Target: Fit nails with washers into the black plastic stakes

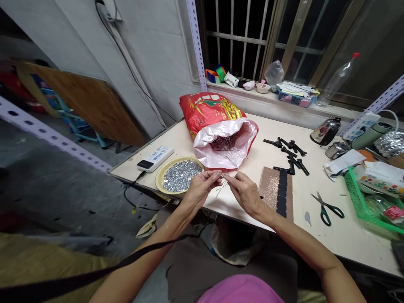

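My left hand and my right hand meet over the table's front edge, fingertips nearly touching. Both are closed in a pinch; what lies between the fingertips is too small to make out. Just left of them sits a yellowish bowl full of small shiny metal pieces, perhaps washers or nuts. Behind my hands a red plastic bag lies with its white mouth towards me, and a heap of thin dark reddish rods or screws shows inside. A few thin pale sticks lie beneath my hands.
Right of my hands lies a brown board with black pieces. Beyond are several black plastic parts, scissors and a green basket. A white device with a cable stands left of the bowl.
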Tool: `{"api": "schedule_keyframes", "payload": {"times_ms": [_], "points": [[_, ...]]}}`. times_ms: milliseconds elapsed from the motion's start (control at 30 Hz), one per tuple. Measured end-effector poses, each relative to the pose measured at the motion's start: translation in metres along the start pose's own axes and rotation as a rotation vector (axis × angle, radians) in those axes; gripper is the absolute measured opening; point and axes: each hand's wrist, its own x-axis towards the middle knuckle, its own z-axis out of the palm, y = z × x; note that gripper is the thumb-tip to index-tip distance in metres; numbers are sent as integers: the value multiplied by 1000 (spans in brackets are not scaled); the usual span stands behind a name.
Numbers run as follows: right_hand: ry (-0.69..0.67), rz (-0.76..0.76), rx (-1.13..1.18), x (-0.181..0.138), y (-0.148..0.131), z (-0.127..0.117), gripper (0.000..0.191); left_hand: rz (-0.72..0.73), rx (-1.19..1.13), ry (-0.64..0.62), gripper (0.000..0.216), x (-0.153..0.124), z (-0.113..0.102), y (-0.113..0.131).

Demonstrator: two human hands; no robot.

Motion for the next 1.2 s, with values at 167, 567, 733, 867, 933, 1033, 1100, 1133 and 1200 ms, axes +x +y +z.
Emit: {"api": "schedule_keyframes", "payload": {"times_ms": [167, 567, 733, 867, 933, 1033, 1100, 1133, 1200], "points": [[2, 43, 17, -4, 1, -6, 32, 32, 32, 15, 45, -7, 11, -1], [1, 166, 47, -17, 3, -4, 21, -14, 153, -42, 42, -3, 12, -9], [2, 193, -99, -21, 3, -6, 21, 33, 234, -52, 45, -2, 14, -15], [-4, 286, 0, -22, 5, -7, 19, 152, 347, -50, 40, -4, 16, -19], [-58, 369, 182, -22, 8, -7, 19, 208, 402, -48, 35, -4, 17, -21], [-111, 442, 397, -22, 13, -7, 20, 223, 424, -54, 34, -4, 18, -23], [-65, 434, 363, -24, 15, -6, 15, 190, 391, -60, 37, -3, 19, -25], [-35, 417, 305, -25, 15, -5, 13, 174, 371, -60, 39, -3, 20, -26], [-4, 372, 177, -28, 14, -3, 12, 150, 339, -59, 41, -2, 21, -27]]}}
